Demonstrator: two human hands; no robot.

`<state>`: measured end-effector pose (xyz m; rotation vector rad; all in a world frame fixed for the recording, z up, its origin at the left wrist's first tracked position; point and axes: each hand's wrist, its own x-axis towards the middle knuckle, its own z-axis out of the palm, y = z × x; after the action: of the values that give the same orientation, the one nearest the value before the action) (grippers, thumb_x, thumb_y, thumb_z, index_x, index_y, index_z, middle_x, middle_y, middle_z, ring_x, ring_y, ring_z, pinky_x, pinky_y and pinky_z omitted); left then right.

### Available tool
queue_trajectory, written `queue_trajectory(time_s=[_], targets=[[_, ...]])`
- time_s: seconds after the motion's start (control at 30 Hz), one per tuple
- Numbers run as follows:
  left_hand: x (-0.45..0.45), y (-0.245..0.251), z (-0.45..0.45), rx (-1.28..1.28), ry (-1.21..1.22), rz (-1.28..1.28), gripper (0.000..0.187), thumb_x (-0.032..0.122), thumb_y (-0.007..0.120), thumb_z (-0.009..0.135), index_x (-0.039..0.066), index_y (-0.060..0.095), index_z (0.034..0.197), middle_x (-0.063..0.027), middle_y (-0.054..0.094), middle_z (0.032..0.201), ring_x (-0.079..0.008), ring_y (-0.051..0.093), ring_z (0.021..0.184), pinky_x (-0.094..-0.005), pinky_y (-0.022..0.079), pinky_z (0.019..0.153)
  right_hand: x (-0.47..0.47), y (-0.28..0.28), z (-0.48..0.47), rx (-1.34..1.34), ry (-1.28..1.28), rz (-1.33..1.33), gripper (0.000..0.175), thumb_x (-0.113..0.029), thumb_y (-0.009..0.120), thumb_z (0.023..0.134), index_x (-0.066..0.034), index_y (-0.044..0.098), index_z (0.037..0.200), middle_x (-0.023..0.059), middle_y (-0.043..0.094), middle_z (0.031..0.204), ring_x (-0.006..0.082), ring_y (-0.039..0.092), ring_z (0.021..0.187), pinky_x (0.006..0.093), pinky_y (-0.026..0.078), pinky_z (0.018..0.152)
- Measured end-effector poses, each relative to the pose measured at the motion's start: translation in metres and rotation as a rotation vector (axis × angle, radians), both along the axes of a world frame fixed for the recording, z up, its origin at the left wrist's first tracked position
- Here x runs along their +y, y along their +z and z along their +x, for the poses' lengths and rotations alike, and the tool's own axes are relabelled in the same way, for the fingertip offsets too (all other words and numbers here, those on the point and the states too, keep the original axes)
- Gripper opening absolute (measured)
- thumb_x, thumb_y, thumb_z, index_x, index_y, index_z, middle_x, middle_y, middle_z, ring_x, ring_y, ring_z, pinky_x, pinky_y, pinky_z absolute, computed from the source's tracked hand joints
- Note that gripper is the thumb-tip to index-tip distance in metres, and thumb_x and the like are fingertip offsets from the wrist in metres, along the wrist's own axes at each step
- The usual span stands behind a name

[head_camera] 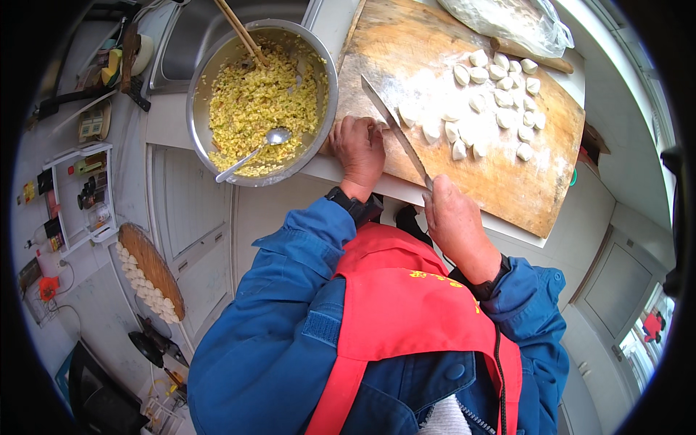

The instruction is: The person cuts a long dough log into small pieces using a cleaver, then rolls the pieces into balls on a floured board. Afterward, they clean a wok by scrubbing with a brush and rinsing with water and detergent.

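Observation:
My right hand [457, 225] grips the handle of a long knife [399, 133], whose blade slants up and left over a floured wooden board [522, 185]. At the board's left front edge rests my left hand [359, 147], fingers curled down beside the blade. Whether something lies under those fingers is hidden. Several small cut dough pieces [431, 133] lie in flour just right of the blade, and more dough pieces [504, 99] are spread farther right. Left of my left hand stands a steel bowl [194, 109] of yellow chopped filling [250, 98], with a metal spoon [277, 136] and wooden chopsticks [239, 27] in it.
A rolling pin [535, 56] lies at the board's back right, partly under a clear plastic bag [516, 22]. Behind the bowl is a steel sink [187, 43]. A round wooden board [157, 266] with rows of shaped dumplings [142, 283] sits on the left counter.

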<state>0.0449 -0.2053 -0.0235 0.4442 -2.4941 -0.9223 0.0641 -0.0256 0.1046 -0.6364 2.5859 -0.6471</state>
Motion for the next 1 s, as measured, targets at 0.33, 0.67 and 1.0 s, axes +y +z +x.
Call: queue_trajectory(time_s=[0.33,0.67,1.0], targets=[[-0.001,-0.004,0.0,-0.029,0.011,0.018,0.02,0.013,0.069,0.073,0.008,0.061,0.091,-0.0107,0.055,0.09,-0.0325,0.051,0.093,-0.0431,0.038,0.084,-0.017,-0.008,-0.01,-0.044,-0.005,0.122,0.013,-0.007,0.052,0.087,-0.0002,0.045,0.095,0.0234,0.06,0.08,0.0442,0.06,0.072,0.0527,0.048,0.062],[-0.002,-0.001,-0.004,-0.048,-0.021,0.02,0.034,0.012,0.071,0.071,0.006,0.06,0.102,-0.0129,0.054,0.096,-0.0344,0.05,0.097,-0.0448,0.038,0.087,-0.031,-0.021,-0.02,-0.02,-0.03,0.063,0.01,-0.003,0.048,0.085,0.0,0.046,0.095,0.0244,0.061,0.08,0.0448,0.061,0.075,0.0537,0.049,0.064],[-0.005,0.002,-0.009,-0.074,-0.127,-0.092,0.037,0.007,0.069,0.071,0.007,0.06,0.106,-0.014,0.053,0.1,-0.0349,0.05,0.098,-0.0445,0.038,0.088,-0.018,-0.03,-0.015,0.039,-0.11,-0.062,0.016,-0.017,0.053,0.092,-0.0021,0.046,0.093,0.0228,0.059,0.08,0.0434,0.06,0.072,0.0517,0.048,0.062]])
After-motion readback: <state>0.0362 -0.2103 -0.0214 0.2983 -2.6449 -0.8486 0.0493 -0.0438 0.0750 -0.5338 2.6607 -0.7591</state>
